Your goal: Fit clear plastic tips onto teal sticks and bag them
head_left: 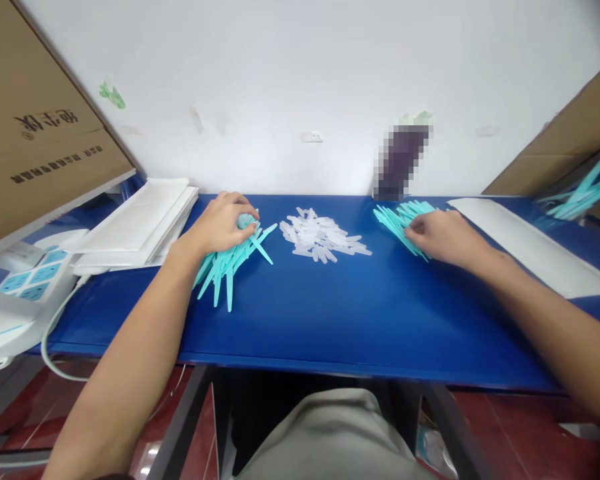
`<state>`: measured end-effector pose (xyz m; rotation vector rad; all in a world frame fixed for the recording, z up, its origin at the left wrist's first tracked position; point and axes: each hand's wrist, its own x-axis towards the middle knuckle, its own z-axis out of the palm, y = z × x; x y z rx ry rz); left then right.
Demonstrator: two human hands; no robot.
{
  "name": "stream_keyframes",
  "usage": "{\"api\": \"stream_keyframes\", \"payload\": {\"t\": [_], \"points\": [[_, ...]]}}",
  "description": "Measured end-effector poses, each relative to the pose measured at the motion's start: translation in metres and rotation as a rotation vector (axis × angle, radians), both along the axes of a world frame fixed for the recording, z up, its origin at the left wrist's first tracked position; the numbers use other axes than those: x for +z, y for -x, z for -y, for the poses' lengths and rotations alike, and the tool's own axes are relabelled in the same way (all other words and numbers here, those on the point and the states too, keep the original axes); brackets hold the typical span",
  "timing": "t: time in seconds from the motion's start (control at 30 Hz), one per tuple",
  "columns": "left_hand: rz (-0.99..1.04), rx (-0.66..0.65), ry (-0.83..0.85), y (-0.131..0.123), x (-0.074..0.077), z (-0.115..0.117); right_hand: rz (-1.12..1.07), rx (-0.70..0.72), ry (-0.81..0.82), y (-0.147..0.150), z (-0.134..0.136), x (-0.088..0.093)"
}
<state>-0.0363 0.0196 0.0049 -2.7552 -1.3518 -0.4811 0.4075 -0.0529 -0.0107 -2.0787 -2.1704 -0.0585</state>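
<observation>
My left hand [223,223] rests curled over a loose bundle of teal plastic sticks [227,263] on the blue table [330,313], fingertips pinched on their upper ends. My right hand [443,235] lies on a second pile of teal sticks [397,219] at the right, fingers bent and pressing on them. Between the two hands lies a heap of small clear white plastic caps [323,241], touched by neither hand.
A stack of white sheets [140,223] sits at the left, beside a white device with teal buttons [25,280] and its cable. A white strip [530,243] lies at the right. Cardboard boxes [35,120] flank both sides; more teal sticks [585,193] are far right.
</observation>
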Motion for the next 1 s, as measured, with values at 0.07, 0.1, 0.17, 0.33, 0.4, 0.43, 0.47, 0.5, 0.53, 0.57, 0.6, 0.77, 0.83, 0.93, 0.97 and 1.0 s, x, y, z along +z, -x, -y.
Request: {"api": "stream_keyframes", "payload": {"t": [0.07, 0.1, 0.17, 0.33, 0.4, 0.43, 0.47, 0.5, 0.53, 0.57, 0.6, 0.77, 0.83, 0.93, 0.97, 1.0], "points": [[-0.049, -0.012, 0.066, -0.006, -0.001, 0.003, 0.018, -0.014, 0.005, 0.001, 0.0, -0.001], [-0.07, -0.015, 0.099, -0.008, -0.001, 0.004, 0.027, -0.022, 0.009, 0.001, 0.0, -0.002], [-0.093, -0.025, 0.149, -0.009, -0.003, 0.004, 0.031, -0.013, 0.01, 0.001, -0.001, -0.003], [-0.133, -0.041, 0.195, -0.006, -0.005, 0.0, 0.025, 0.017, -0.048, -0.002, -0.003, -0.009], [-0.149, -0.044, 0.2, -0.004, -0.006, -0.002, 0.023, -0.001, -0.05, -0.004, -0.004, -0.01], [-0.152, -0.042, 0.196, -0.004, -0.007, -0.003, 0.021, -0.017, -0.042, -0.004, -0.005, -0.011], [-0.151, -0.033, 0.187, -0.004, -0.007, -0.003, 0.018, -0.035, -0.032, -0.004, -0.006, -0.011], [-0.144, -0.02, 0.172, -0.004, -0.007, -0.003, 0.016, -0.054, -0.02, -0.004, -0.006, -0.011], [-0.129, -0.008, 0.149, -0.006, -0.007, -0.002, 0.013, -0.072, -0.01, -0.004, -0.007, -0.011], [-0.105, -0.004, 0.118, -0.008, -0.006, 0.0, 0.011, -0.089, 0.002, -0.004, -0.007, -0.01], [-0.073, -0.01, 0.082, -0.011, -0.004, 0.003, 0.008, -0.103, 0.011, -0.003, -0.007, -0.01], [0.071, -0.068, -0.124, -0.037, 0.003, 0.024, -0.032, -0.135, 0.019, -0.001, -0.005, -0.008], [0.089, -0.063, -0.154, -0.051, 0.002, 0.033, -0.04, -0.122, 0.01, -0.001, -0.005, -0.008], [0.104, -0.097, -0.116, -0.071, -0.005, 0.043, -0.031, -0.071, 0.021, -0.002, -0.005, -0.008], [0.096, -0.115, -0.092, -0.076, -0.008, 0.046, -0.031, -0.049, 0.029, -0.003, -0.006, -0.009], [0.08, -0.133, -0.066, -0.08, -0.011, 0.048, -0.034, -0.03, 0.036, -0.004, -0.006, -0.01]]}}
